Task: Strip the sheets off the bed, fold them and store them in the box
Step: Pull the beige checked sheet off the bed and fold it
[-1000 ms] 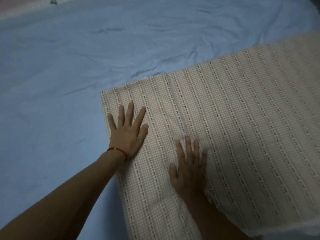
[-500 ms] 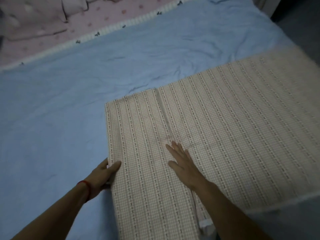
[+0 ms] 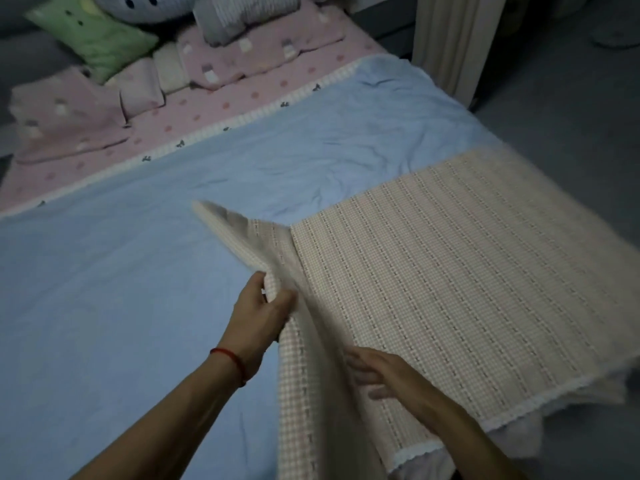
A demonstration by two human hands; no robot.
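left edge of the sheet lifted

the left hand, flat on the checked sheet a second ago, now has its grip closed on the sheet's left edge and has raised it off the blue bedding. the right hand has slid nearer, fingers loosely spread.

No legible text or labels

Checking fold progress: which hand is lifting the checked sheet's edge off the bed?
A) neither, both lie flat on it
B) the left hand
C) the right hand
B: the left hand pinches the raised left edge of the checked sheet, while the right hand lies open on it.
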